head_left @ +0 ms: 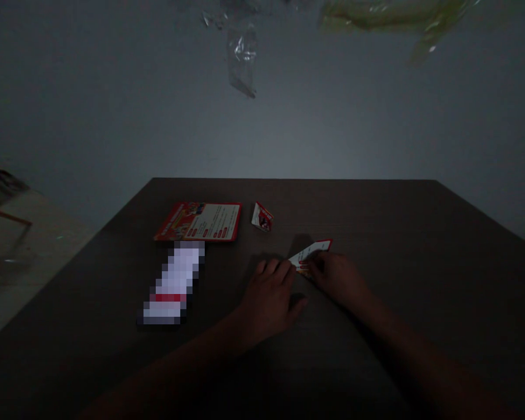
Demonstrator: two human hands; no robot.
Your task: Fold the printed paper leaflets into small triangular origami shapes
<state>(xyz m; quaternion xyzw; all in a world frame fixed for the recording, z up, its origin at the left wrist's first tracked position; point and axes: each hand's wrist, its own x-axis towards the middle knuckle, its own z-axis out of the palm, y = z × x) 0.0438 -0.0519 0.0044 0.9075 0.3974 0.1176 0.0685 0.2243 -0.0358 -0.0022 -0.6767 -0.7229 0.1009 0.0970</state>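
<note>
A folded piece of printed paper, white with red edges, lies on the dark table in front of me. My right hand pinches its near edge between thumb and fingers. My left hand rests palm down at the paper's left end, fingertips against it and thumb spread out to the side. Part of the paper is hidden under the fingers. Beyond my hands sits a small folded red-and-white paper piece, partly raised off the tabletop.
At the left of the table lies a stack of red-and-white printed sheets. Nearer me is a bright, pixelated oblong. A pale wall stands behind the table, with clear plastic and yellowish tape on it.
</note>
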